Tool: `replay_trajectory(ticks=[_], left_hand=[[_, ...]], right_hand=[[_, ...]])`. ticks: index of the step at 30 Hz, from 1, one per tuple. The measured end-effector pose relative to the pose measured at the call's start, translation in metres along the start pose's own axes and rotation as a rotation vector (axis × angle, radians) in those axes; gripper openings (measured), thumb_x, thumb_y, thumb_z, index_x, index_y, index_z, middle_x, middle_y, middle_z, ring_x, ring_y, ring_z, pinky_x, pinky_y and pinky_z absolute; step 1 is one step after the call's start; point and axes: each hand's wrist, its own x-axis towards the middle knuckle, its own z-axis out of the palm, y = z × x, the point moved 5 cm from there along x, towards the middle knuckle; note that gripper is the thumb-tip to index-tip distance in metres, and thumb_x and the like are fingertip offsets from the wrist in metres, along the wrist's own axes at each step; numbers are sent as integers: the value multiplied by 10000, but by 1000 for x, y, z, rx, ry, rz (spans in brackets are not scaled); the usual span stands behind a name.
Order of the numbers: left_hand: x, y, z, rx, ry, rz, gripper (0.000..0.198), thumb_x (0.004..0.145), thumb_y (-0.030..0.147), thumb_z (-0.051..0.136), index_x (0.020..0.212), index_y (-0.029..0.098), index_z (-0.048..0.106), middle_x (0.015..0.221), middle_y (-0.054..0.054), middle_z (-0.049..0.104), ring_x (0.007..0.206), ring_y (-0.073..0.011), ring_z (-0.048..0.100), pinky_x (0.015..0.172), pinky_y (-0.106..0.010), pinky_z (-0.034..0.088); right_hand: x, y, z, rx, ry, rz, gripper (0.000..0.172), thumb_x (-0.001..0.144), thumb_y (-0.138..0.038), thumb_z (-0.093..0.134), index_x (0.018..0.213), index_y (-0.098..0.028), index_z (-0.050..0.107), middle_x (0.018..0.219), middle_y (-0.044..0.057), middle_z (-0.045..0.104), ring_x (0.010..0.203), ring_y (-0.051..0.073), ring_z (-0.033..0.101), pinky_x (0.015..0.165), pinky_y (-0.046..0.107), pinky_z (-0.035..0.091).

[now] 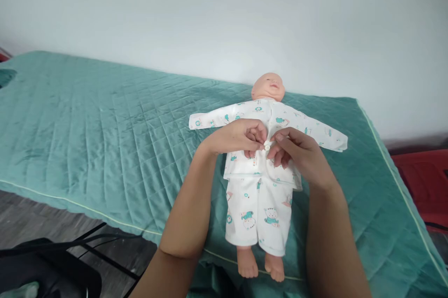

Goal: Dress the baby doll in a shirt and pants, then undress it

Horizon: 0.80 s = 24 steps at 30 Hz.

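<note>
A baby doll lies on its back, dressed in a white patterned shirt and matching trousers. Both sleeves stretch out sideways, and the bare feet point toward me. Over the shirt's front opening, my left hand is closed in a pinch on the shirt's edge. Facing it, my right hand pinches the other side of the opening between thumb and forefinger. A small pale button shows between my fingertips. Whether it sits in a buttonhole I cannot tell.
Under the doll is a green quilted cover with pale piping along its edge. A white wall rises behind. Red plastic furniture stands at the right, and a black bag-like object is at the lower left.
</note>
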Motion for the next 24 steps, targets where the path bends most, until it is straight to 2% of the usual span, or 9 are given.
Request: replay_trajectory(ticks=[6, 10, 15, 17, 20, 22, 24], left_hand=[[-3, -3, -1, -35, -59, -35, 282, 785, 225, 744, 1035, 178, 623, 770, -1, 699, 591, -95, 651, 537, -207, 523], [-3, -5, -3, -16, -47, -43, 341, 810, 301, 739, 1113, 163, 663, 774, -22, 715, 563, -86, 635, 526, -202, 521], [-5, -3, -3, 23, -45, -67, 273, 838, 342, 712, 1019, 139, 699, 697, -10, 683, 528, -77, 611, 516, -195, 519], [-7, -1, -3, 47, -46, -68, 254, 858, 379, 692, 923, 134, 690, 683, -12, 672, 515, -74, 601, 506, -193, 510], [-6, 0, -3, 25, -11, -24, 288, 873, 426, 672, 863, 138, 663, 693, -16, 671, 514, -75, 598, 502, -199, 501], [-3, 2, -7, -17, 111, 64, 279, 884, 427, 656, 905, 149, 657, 717, -12, 673, 540, -81, 607, 522, -208, 506], [0, 4, -15, -10, 309, 183, 244, 892, 401, 645, 945, 163, 662, 806, -23, 693, 661, -99, 647, 604, -220, 532]], right_hand=[[0, 1, -5, 88, 22, -48, 230, 953, -430, 618, 890, -210, 636, 712, 21, 718, 499, 111, 608, 445, 210, 435], [2, 0, -14, 207, 150, -175, 206, 920, -393, 656, 816, -217, 628, 661, -2, 671, 457, 107, 557, 387, 216, 384], [4, 1, -18, 242, 321, -263, 206, 879, -397, 684, 782, -233, 605, 664, -10, 613, 483, 113, 521, 394, 239, 374], [4, 2, -21, 217, 434, -310, 209, 885, -410, 673, 788, -240, 600, 731, 4, 619, 579, 130, 566, 467, 253, 436], [2, 2, -25, 119, 589, -405, 176, 911, -403, 634, 828, -250, 609, 910, 33, 665, 862, 187, 653, 682, 310, 545], [2, 1, -24, 22, 621, -463, 136, 921, -375, 610, 863, -252, 618, 1046, 48, 682, 1054, 223, 644, 857, 381, 552], [3, -1, -21, -71, 605, -500, 103, 928, -343, 588, 901, -251, 627, 1158, 59, 675, 1166, 241, 611, 986, 439, 510]])
